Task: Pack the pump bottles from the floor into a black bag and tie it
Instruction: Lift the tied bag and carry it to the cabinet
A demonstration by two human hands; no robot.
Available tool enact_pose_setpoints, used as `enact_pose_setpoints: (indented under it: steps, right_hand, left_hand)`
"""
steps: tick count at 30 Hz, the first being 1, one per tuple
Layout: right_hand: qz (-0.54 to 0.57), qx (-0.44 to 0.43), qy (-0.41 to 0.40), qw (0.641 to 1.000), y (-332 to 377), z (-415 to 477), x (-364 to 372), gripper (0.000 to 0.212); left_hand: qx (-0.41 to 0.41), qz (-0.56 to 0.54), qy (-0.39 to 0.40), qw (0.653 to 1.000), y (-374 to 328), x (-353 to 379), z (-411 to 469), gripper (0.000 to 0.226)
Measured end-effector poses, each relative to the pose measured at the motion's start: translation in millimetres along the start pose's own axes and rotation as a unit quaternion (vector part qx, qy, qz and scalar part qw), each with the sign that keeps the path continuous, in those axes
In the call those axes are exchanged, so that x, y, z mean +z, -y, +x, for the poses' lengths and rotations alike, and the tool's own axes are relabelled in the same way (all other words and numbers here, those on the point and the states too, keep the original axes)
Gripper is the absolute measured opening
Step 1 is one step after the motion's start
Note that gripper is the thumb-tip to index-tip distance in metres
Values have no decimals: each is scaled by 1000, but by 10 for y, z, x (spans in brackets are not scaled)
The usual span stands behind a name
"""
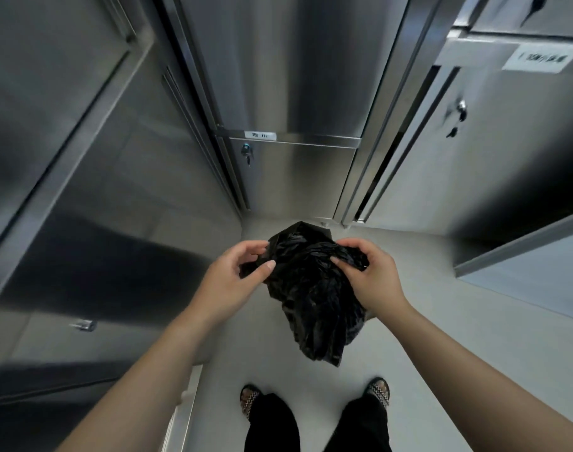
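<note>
Steel cabinets point(291, 177) wall left, ahead, right — narrow pale floor point(441, 321) lies open; black bag point(311, 295) mid-aisle.

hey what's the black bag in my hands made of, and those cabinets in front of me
Black bag: thin plastic film, glossy; it crumples into fine shiny creases where the left hand and right hand pinch it. Cabinets: probably brushed stainless steel, judging by the grey sheen and soft, blurred reflections.
</note>
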State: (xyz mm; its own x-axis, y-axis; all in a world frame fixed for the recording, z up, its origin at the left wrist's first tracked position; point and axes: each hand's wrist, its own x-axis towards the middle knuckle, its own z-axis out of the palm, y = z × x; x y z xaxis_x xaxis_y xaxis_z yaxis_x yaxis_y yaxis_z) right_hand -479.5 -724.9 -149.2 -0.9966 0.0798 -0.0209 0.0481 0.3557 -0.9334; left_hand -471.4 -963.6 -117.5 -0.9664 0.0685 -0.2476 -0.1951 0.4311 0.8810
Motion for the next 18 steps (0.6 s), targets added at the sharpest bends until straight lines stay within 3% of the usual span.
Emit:
enact_pose_setpoints:
  steps: [7, 13, 18]
  right_hand:
    - [31, 2, 5, 1000, 251, -307, -404, 25]
    - [48, -38, 146, 987, 254, -521, -726, 25]
    - [15, -122, 253, 960, 339, -756, -925, 30]
  left_hand:
    - [5, 15, -21, 1000, -410, 58, -350, 27]
    - [-38, -26, -145, 988, -577, 523, -1061, 21]
    - [-86, -47, -257, 961, -594, 1091, -1860, 22]
